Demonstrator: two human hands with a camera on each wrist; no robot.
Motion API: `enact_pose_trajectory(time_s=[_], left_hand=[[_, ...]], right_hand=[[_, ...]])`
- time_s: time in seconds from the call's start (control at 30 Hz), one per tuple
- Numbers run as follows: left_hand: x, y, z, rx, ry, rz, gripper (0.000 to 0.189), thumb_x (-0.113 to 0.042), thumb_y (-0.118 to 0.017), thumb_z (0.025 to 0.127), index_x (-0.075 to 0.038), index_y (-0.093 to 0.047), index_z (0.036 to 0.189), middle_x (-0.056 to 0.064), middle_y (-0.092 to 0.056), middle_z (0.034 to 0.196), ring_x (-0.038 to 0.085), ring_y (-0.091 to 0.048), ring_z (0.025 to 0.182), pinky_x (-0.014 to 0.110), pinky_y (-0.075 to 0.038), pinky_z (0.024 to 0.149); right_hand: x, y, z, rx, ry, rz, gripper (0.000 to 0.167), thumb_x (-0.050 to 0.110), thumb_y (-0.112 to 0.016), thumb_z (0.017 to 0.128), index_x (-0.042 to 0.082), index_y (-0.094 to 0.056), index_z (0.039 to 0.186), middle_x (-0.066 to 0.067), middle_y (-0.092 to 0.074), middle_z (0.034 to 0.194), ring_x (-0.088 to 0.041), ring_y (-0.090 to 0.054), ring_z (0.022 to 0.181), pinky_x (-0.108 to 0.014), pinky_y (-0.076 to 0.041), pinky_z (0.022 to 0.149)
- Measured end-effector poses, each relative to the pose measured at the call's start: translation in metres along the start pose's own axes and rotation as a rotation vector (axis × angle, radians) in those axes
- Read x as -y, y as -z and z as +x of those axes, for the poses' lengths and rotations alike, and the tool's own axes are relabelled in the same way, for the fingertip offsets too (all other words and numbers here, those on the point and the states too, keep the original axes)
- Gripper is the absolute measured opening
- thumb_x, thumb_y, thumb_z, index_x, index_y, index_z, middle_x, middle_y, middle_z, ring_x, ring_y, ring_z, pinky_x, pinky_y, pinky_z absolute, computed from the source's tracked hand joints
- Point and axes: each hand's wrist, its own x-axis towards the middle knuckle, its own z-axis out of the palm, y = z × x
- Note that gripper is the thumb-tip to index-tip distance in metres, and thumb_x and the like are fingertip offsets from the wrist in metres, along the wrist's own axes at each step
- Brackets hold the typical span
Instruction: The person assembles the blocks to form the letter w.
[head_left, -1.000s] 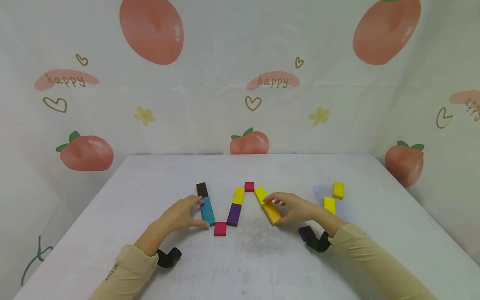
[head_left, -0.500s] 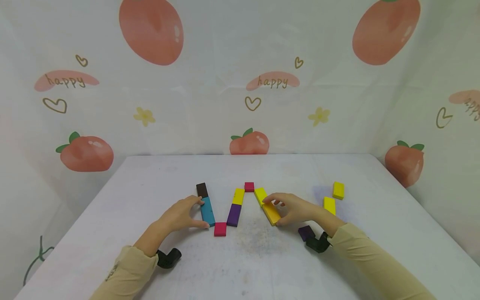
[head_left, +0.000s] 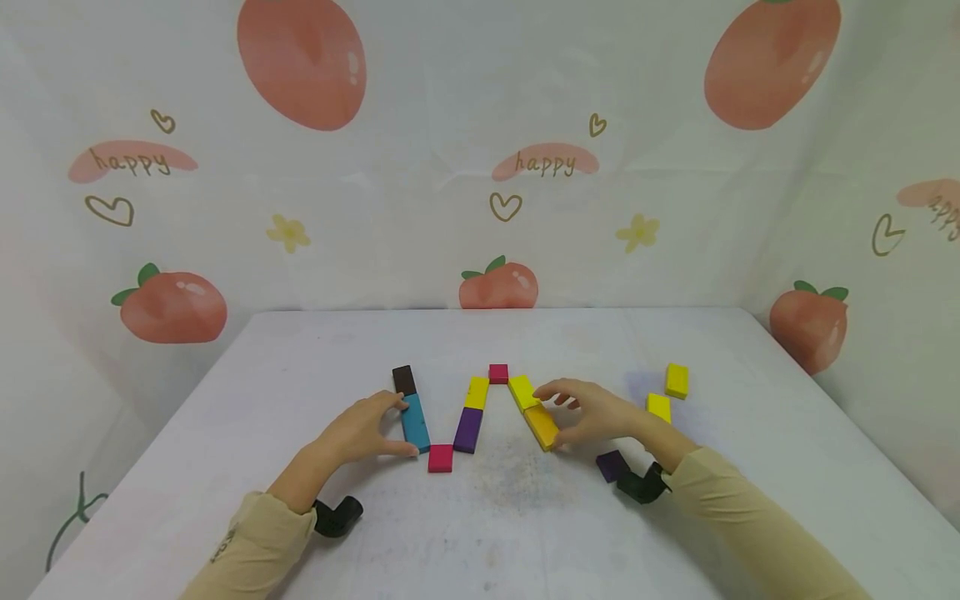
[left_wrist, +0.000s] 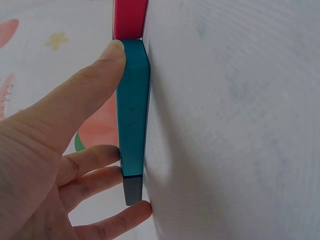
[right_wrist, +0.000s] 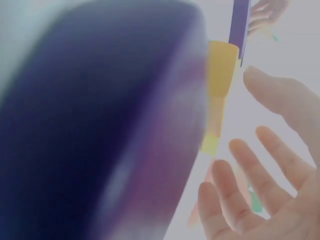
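Note:
My left hand (head_left: 358,429) lies beside a blue block (head_left: 416,423), its thumb and fingertips touching the block's left side in the left wrist view. A dark brown block (head_left: 403,380) adjoins its far end, a red block (head_left: 440,458) its near end. My right hand (head_left: 596,412), fingers loosely bent, hovers at the right side of an orange-yellow block (head_left: 541,427); the right wrist view shows a gap between them. That block meets a yellow block (head_left: 522,392). Between the hands, a purple block (head_left: 468,431), another yellow block (head_left: 476,393) and a red block (head_left: 498,374) continue the zigzag row.
Two loose yellow blocks (head_left: 677,381) lie on the right of the white table (head_left: 337,342), one partly behind my right wrist. A loose purple block (head_left: 612,467) lies by the black wrist camera (head_left: 641,485); a blurred purple shape (right_wrist: 110,100) fills much of the right wrist view.
My right hand has drawn slightly away to the right, off the orange-yellow block, which has shifted a little left and lined up with the yellow one. My left hand has kept its place.

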Motion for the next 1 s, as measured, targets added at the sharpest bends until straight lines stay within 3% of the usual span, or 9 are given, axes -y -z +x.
enact_pose_trajectory(time_s=[0.17, 0.33, 0.57, 1.0], left_hand=[[0.000, -0.001, 0.000, 0.000, 0.000, 0.000, 0.073, -0.041, -0.079, 0.070, 0.001, -0.054, 0.124, 0.020, -0.051, 0.134, 0.041, -0.045, 0.126, 0.054, -0.039, 0.104], [0.000, -0.001, 0.000, 0.001, -0.003, 0.001, 0.073, -0.041, -0.079, 0.070, 0.001, -0.054, 0.124, 0.020, -0.051, 0.134, 0.041, -0.046, 0.125, 0.054, -0.040, 0.104], [0.000, 0.000, 0.001, 0.002, 0.002, 0.004, 0.073, -0.041, -0.079, 0.070, 0.001, -0.054, 0.124, 0.020, -0.051, 0.133, 0.040, -0.047, 0.124, 0.054, -0.040, 0.103], [0.000, 0.000, 0.001, 0.005, 0.009, 0.011, 0.072, -0.041, -0.079, 0.070, 0.000, -0.054, 0.124, 0.020, -0.050, 0.135, 0.040, -0.045, 0.126, 0.053, -0.039, 0.104]], right_hand=[[-0.004, 0.005, -0.005, -0.024, -0.018, 0.017, 0.049, 0.023, -0.072, 0.081, 0.003, -0.055, 0.122, -0.013, -0.061, 0.116, -0.024, -0.058, 0.100, -0.041, -0.053, 0.090], [-0.012, 0.013, -0.014, 0.005, -0.026, 0.024, 0.042, 0.025, -0.070, 0.083, 0.004, -0.058, 0.117, -0.009, -0.064, 0.106, -0.018, -0.060, 0.094, -0.031, -0.054, 0.084], [-0.019, 0.025, -0.035, 0.071, -0.002, 0.064, 0.039, 0.024, -0.071, 0.082, 0.003, -0.059, 0.113, -0.011, -0.063, 0.103, -0.016, -0.060, 0.090, -0.024, -0.053, 0.080], [-0.025, 0.028, -0.060, 0.187, -0.046, 0.095, 0.036, 0.024, -0.079, 0.074, 0.009, -0.061, 0.103, -0.002, -0.063, 0.100, -0.009, -0.054, 0.088, -0.021, -0.049, 0.078]])
